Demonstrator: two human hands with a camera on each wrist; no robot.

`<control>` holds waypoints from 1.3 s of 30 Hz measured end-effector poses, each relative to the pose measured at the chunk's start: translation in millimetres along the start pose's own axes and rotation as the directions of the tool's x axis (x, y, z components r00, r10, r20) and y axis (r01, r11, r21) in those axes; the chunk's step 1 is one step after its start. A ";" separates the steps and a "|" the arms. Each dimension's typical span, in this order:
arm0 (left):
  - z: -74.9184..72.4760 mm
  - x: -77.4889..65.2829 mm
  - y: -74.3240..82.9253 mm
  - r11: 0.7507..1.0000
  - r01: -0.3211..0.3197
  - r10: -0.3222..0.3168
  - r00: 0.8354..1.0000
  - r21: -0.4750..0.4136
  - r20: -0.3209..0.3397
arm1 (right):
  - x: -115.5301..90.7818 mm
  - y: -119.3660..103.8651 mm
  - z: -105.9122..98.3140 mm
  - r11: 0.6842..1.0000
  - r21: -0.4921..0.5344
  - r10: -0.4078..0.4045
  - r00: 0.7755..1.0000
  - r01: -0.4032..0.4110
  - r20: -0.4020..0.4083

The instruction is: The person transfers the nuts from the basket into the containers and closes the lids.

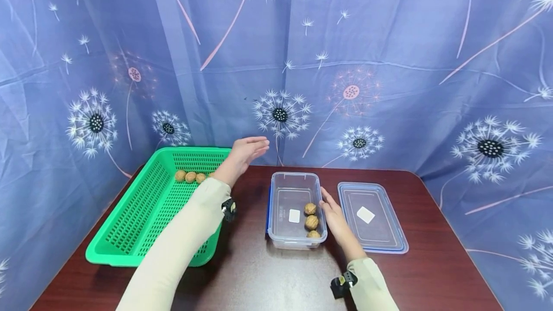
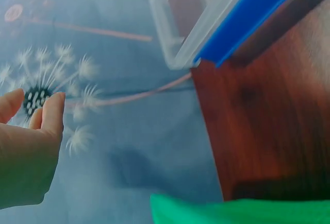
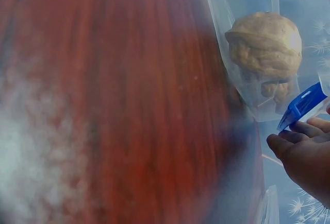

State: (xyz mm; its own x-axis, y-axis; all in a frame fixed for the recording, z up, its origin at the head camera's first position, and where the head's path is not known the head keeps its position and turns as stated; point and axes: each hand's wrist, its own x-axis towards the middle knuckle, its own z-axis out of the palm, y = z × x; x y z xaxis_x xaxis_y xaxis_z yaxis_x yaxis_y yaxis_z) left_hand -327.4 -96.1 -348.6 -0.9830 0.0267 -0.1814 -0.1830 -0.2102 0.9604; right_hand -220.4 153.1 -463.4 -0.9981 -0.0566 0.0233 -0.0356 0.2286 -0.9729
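Above the table, between a green basket (image 1: 112, 259) and a clear plastic container (image 1: 275, 196), my left hand (image 1: 247, 154) is raised with fingers extended. Nothing shows between its thumb and fingers in the left wrist view. My right hand (image 1: 334, 220) rests along the container's right side, fingers fairly straight; in the right wrist view its fingertips are right at a blue latch (image 3: 304, 104). Three walnuts (image 1: 311, 222) sit in a row inside the container's right side. Several more walnuts (image 1: 190, 177) lie at the basket's far end, partly hidden by my left arm.
A clear lid (image 1: 380, 232) with a pale blue rim and a white label lies flat on the dark red-brown table (image 1: 436, 263), right of the container. Behind the table hangs a blue curtain (image 1: 224, 100) with dandelion prints.
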 end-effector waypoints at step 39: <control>-133.3 11.8 -45.8 0.991 0.025 0.015 0.955 0.129 -0.296 | 14.9 31.5 -1.3 1.000 -0.012 -0.011 1.000 0.011 -0.017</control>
State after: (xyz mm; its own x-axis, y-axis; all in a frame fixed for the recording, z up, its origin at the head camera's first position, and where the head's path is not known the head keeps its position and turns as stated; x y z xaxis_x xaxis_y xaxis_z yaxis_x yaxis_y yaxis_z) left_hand -329.0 -216.5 -422.9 -0.9380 -0.2666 -0.2216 -0.2071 -0.0817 0.9749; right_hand -236.4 160.8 -493.4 -0.9984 -0.0427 0.0377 -0.0469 0.2393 -0.9698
